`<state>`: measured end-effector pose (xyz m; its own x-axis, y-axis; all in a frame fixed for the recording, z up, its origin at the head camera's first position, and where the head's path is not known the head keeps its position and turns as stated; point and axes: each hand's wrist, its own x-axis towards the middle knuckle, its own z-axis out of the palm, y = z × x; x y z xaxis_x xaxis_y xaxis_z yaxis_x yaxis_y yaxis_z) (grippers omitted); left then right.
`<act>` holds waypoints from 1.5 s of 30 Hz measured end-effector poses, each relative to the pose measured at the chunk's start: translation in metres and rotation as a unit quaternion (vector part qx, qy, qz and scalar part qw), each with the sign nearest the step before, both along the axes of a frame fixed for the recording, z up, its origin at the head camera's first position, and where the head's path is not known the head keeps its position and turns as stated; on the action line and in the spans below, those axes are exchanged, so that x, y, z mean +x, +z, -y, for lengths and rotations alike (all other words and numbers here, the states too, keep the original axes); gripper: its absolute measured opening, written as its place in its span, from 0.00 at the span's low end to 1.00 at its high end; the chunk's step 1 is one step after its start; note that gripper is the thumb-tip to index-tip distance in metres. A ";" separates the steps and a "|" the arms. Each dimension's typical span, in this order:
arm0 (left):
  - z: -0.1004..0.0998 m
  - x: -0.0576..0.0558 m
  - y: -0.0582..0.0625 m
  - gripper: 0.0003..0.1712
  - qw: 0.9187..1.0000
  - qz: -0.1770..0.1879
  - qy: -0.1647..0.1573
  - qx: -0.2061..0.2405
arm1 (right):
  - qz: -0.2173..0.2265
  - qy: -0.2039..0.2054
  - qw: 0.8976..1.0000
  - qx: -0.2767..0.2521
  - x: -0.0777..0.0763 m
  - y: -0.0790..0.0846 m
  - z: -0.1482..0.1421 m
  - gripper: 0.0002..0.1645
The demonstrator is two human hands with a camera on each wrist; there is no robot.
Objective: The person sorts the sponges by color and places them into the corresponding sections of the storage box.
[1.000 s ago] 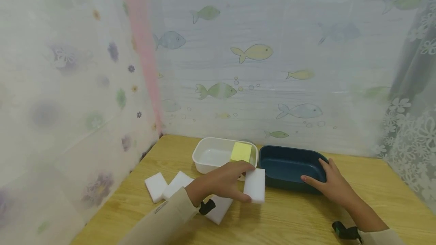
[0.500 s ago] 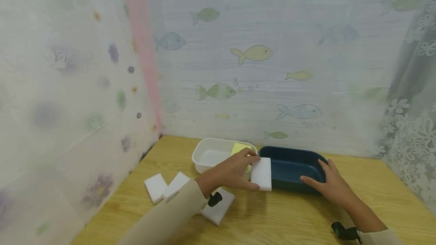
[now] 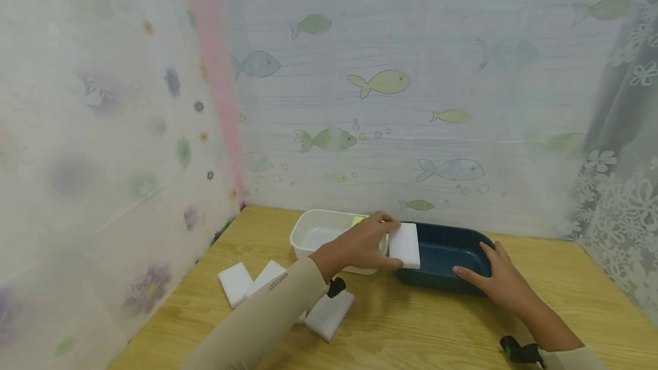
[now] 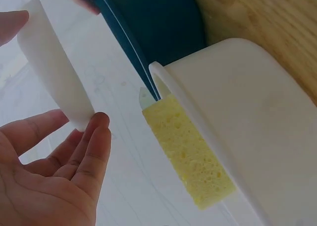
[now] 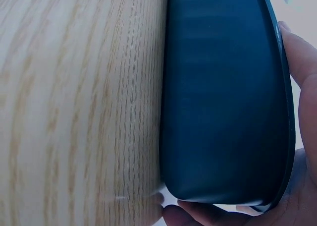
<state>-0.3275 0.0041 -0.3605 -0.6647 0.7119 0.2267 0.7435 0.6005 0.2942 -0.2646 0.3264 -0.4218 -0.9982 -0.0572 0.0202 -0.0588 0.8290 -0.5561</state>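
My left hand (image 3: 361, 244) pinches a white sponge block (image 3: 405, 245) between thumb and fingers, holding it up over the left end of the dark blue basin (image 3: 447, 280). In the left wrist view the white sponge (image 4: 57, 65) appears edge-on between thumb and fingertips. My right hand (image 3: 501, 273) grips the right end of that basin, thumb over the near rim and fingers at the far side. The right wrist view shows the basin's outer wall (image 5: 225, 97) with the right hand (image 5: 297, 186) around its end. A yellow sponge (image 4: 190, 154) sticks up from the white basin (image 4: 242, 112).
The white basin (image 3: 303, 253) stands against the blue one's left end on the wooden table (image 3: 411, 336). Several white sponge blocks lie at the left front, among them one block (image 3: 236, 284) and another block (image 3: 330, 316). A fish-print curtain (image 3: 385, 130) hangs behind.
My left hand has carried the white sponge rightward and away from me, from in front of the basins to above the blue one's left end. The right hand has stayed put.
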 end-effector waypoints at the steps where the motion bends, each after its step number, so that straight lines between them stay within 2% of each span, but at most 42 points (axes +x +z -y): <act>1: -0.002 -0.001 0.001 0.48 1.000 0.000 0.000 0.002 | 0.000 -0.001 1.000 0.001 0.000 0.000 0.000 0.64; 8: -0.009 -0.009 0.006 0.48 1.000 0.001 0.007 0.002 | 0.000 -0.002 1.000 0.002 0.000 0.001 0.001 0.64; 16: -0.022 -0.020 0.004 0.50 0.999 -0.024 0.025 -0.036 | 0.004 -0.006 1.000 0.005 -0.001 -0.001 0.001 0.64; 20: -0.031 -0.025 0.005 0.51 0.997 -0.026 0.037 -0.056 | 0.006 -0.005 1.000 0.004 -0.001 -0.002 0.000 0.64; 28: -0.045 -0.037 0.002 0.54 0.999 0.025 0.028 -0.029 | -0.001 -0.001 1.000 0.005 0.000 0.000 0.000 0.64; 32: -0.049 -0.041 -0.001 0.57 0.998 0.036 0.028 -0.032 | 0.002 -0.001 1.000 0.002 -0.001 -0.001 0.001 0.64; 45: -0.056 -0.048 -0.013 0.59 0.993 0.073 0.075 -0.053 | -0.005 0.000 1.000 0.005 -0.002 -0.004 -0.001 0.64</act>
